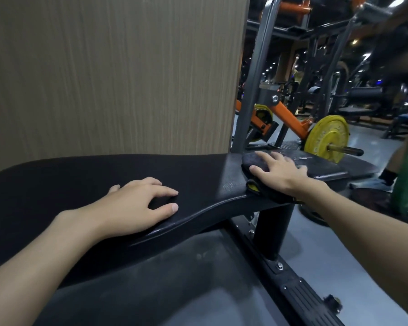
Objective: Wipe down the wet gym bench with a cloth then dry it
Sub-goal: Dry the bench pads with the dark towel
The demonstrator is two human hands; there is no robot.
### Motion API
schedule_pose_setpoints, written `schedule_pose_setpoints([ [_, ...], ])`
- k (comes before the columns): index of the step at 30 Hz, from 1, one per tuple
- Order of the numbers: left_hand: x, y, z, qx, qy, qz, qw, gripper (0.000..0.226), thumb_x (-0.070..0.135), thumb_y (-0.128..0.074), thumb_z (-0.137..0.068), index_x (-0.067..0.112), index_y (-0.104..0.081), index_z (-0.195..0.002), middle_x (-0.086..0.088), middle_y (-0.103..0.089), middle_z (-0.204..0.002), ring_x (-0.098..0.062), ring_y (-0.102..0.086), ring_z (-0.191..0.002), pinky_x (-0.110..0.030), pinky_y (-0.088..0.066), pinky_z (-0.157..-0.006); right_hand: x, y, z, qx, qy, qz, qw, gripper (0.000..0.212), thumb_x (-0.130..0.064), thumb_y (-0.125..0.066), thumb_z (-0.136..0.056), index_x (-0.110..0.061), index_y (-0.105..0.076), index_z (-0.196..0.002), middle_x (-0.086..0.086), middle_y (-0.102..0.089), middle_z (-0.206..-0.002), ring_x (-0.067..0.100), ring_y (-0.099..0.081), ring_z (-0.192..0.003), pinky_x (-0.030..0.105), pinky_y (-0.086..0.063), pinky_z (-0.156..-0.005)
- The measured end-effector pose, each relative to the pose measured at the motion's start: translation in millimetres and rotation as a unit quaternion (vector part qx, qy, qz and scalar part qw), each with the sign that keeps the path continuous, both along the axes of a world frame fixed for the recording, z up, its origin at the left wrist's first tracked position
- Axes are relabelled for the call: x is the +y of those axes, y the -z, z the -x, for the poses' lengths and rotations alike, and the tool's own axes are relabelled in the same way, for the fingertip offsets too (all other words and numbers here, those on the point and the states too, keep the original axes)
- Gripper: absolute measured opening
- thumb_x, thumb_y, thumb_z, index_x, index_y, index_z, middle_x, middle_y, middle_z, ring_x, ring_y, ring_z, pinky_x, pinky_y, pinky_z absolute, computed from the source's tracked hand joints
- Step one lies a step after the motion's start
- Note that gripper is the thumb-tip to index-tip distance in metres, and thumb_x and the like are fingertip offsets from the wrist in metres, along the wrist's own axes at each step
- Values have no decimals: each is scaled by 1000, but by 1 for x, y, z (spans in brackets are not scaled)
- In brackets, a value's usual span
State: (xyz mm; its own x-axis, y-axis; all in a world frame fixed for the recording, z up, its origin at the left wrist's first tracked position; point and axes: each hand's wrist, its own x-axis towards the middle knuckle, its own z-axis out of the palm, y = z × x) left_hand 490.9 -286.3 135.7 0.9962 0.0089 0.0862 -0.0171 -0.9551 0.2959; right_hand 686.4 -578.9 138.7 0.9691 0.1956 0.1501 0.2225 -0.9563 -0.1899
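Left forearm (33, 267) is entering at the lower left, nearest the lens, and is lying across the black desk (80, 180). Left grip (137, 203) is resting palm down on the pad near its front edge. Its fingers are lightly bent and spread and its thumb is lying along the rim. This grip is released and holding nothing.

Right grip (280, 172) is reaching out to the far, narrower end of the desk. It is pressing flat on a dark cloth (254, 161) with its fingers straight and spread, not curled round the cloth. The cloth is lying on top of the desk, and its near edge is hanging over the desk's side. A small yellow tag (252, 185) is showing there. Pale streaks are showing on the desk just beyond the right fingertips.

Raised lettering is showing on the yellow plate (327, 137) behind the desk, but it is too blurred to read. The plate is sitting on a bar beside an orange frame arm (290, 118). A wood-grain panel (116, 74) is standing directly behind the desk. A black post (273, 231) is carrying the desk down to a base rail (292, 285) on the grey floor (316, 250).
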Motion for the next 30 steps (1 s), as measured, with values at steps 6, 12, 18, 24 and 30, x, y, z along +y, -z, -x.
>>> schedule_pose_setpoints([
  [6, 17, 1, 19, -15, 12, -41, 999, 52, 68, -36, -91, 49, -43, -138, 21, -34, -148, -6, -31, -138, -48, -22, -115, 30, 7, 29, 2, 8, -7, 1000, 55, -57, -31, -92, -48, -29, -146, 0, -24, -161, 35, -12, -148, 65, -16, -112],
  [12, 64, -3, 58, -3, -2, -51, 999, 51, 66, -38, -92, 46, -44, -138, 21, -36, -146, -8, -36, -135, -42, -26, -110, 110, 9, 81, -12, -48, 14, 999, 54, -53, -30, -93, -47, -28, -146, 0, -25, -161, 34, -13, -148, 61, -17, -110],
  [18, 121, -5, 112, 2, -36, -60, 998, 52, 64, -38, -92, 44, -43, -140, 23, -37, -146, -7, -38, -133, -40, -28, -109, 209, 6, 142, 9, -122, 41, 992, 54, -53, -30, -94, -45, -26, -147, 2, -18, -163, 36, -8, -149, 64, -14, -111],
  [24, 166, -7, 159, -9, -86, -69, 994, 44, 58, -43, -92, 42, -49, -132, 22, -43, -137, -8, -46, -124, -39, -35, -100, 308, 7, 211, 17, -242, 50, 969, 57, -53, -30, -94, -43, -22, -150, 4, -11, -165, 38, 0, -150, 68, -9, -112],
  [30, 204, 0, 193, -57, -139, 34, 988, 23, 21, -51, -84, 27, -34, -97, 9, -34, -106, -24, -58, -89, -52, -50, -77, 372, 11, 258, 5, -323, 45, 945, 58, -51, -28, -95, -43, -20, -152, 5, -10, -165, 38, 2, -150, 69, -6, -112],
])
